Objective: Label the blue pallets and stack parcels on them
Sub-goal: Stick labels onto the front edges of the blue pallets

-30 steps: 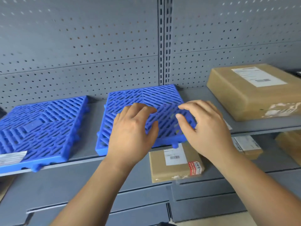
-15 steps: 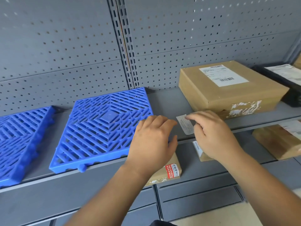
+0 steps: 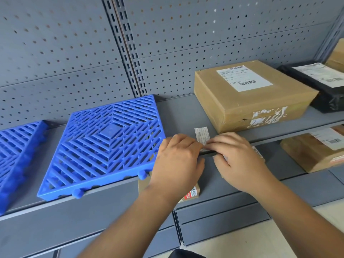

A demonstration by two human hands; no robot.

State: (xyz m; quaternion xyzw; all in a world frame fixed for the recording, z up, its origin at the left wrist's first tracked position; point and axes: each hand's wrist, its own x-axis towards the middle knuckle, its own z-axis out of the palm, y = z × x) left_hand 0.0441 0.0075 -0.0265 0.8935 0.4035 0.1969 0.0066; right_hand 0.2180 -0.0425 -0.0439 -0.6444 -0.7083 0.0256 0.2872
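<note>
The small label (image 3: 202, 135) could tear, curl or stick to the shelf (image 3: 178, 112) if it is peeled unevenly, and it is not yet on the blue pallet (image 3: 108, 142), which lies just left of it at centre frame. The left hand (image 3: 178, 161) and right hand (image 3: 240, 161) are both curled, their fingertips apparently pinching the label's near end at the shelf's front edge.

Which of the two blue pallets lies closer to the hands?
The right-hand blue pallet, whole in view, beside the left hand; the other blue pallet sits farther left, cut off by the frame edge.
</note>
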